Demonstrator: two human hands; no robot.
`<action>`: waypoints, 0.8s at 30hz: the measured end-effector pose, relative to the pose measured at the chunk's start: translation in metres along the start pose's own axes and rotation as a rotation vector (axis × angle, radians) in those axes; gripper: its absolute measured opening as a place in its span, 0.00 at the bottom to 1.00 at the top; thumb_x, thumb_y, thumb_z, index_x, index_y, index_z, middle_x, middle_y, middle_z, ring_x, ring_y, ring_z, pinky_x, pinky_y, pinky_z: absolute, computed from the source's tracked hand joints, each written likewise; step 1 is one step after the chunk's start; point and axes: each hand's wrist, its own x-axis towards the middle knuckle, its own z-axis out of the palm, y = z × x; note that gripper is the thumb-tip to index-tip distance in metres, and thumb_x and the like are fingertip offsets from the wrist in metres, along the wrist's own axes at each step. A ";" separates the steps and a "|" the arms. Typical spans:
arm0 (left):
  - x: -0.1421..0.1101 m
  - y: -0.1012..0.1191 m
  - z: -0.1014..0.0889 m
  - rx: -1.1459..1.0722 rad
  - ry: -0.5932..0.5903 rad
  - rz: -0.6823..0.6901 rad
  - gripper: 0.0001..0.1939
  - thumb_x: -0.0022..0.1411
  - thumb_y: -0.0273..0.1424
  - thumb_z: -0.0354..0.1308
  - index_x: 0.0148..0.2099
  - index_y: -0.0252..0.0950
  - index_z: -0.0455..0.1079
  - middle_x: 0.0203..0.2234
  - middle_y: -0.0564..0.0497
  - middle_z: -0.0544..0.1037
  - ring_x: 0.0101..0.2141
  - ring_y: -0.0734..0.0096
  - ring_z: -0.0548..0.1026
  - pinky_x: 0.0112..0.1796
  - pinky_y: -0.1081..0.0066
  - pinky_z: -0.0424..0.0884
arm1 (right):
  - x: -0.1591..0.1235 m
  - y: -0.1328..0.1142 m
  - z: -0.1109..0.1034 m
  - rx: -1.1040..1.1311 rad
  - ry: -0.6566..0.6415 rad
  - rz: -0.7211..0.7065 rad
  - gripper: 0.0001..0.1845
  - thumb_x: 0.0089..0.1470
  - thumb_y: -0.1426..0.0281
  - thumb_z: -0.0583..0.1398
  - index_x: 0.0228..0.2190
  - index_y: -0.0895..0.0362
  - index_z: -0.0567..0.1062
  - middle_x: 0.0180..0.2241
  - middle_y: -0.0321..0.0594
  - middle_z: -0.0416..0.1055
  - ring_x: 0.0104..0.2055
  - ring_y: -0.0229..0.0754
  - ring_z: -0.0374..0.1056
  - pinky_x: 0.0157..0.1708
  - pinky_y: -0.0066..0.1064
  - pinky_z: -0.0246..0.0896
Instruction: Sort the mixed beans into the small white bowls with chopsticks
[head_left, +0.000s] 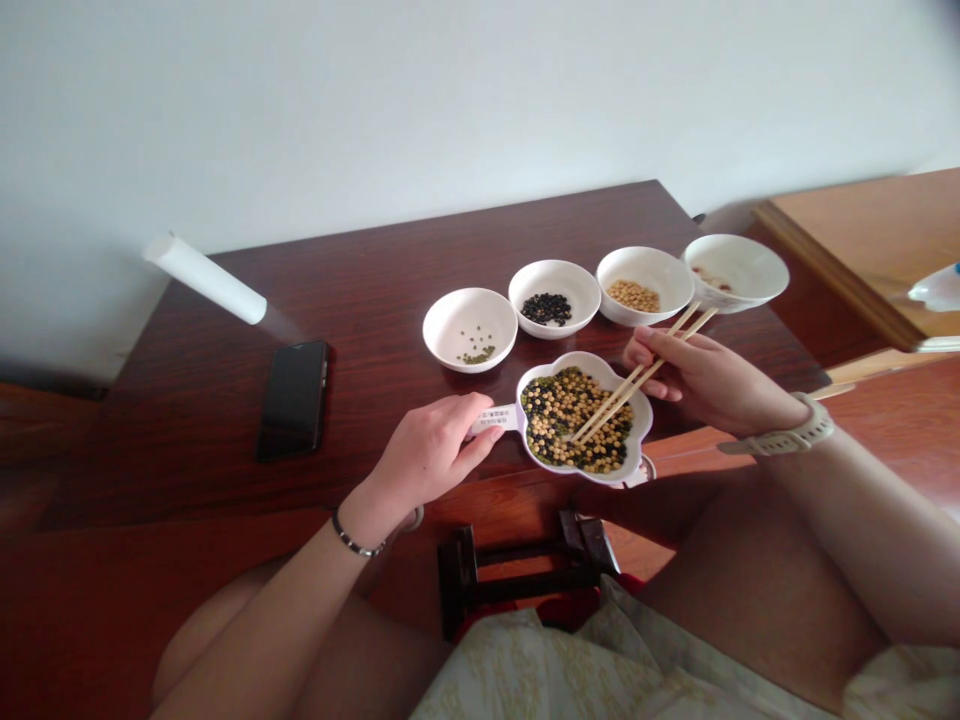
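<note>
My left hand (pixel 435 445) is closed around the labelled handle of a white, flower-shaped dish (pixel 643 412) at the table's near edge. Mixed beans (pixel 566 405) in black, yellow and green cover its bottom. Between the fingers of my right hand (pixel 694 370) is a pair of chopsticks (pixel 637 380), slanting down with the tips among the beans. Behind the dish is a row of white bowls: one with a few green beans (pixel 478 355), one with black beans (pixel 546 309), one with yellow beans (pixel 634 295). The rightmost bowl (pixel 757 270) holds a few pale and reddish bits.
A black phone (pixel 293 400) lies on the left of the dark wooden table (pixel 375 290). Behind it is a white cylinder (pixel 206 280). A lighter wooden surface (pixel 862 230) stands to the right, and a dark stool (pixel 517 570) is below the table edge.
</note>
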 end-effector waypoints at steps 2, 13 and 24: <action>0.000 0.000 0.000 0.005 -0.005 -0.006 0.13 0.78 0.40 0.49 0.49 0.37 0.69 0.35 0.50 0.78 0.33 0.68 0.75 0.33 0.69 0.65 | 0.000 -0.001 0.001 0.006 0.007 -0.001 0.20 0.67 0.57 0.62 0.28 0.57 0.71 0.28 0.37 0.62 0.22 0.32 0.51 0.19 0.28 0.50; 0.000 0.001 0.001 -0.006 0.009 0.002 0.12 0.77 0.39 0.50 0.49 0.38 0.69 0.36 0.50 0.79 0.34 0.68 0.76 0.35 0.68 0.67 | 0.003 0.002 -0.001 0.077 -0.007 0.056 0.19 0.68 0.60 0.60 0.28 0.58 0.70 0.25 0.35 0.59 0.21 0.31 0.47 0.16 0.26 0.42; 0.000 0.000 0.001 -0.008 -0.013 -0.008 0.12 0.78 0.40 0.49 0.49 0.37 0.68 0.36 0.50 0.78 0.34 0.67 0.75 0.35 0.68 0.66 | -0.004 -0.003 -0.003 -0.142 -0.075 0.006 0.23 0.69 0.53 0.57 0.29 0.56 0.74 0.19 0.35 0.59 0.20 0.34 0.51 0.19 0.28 0.44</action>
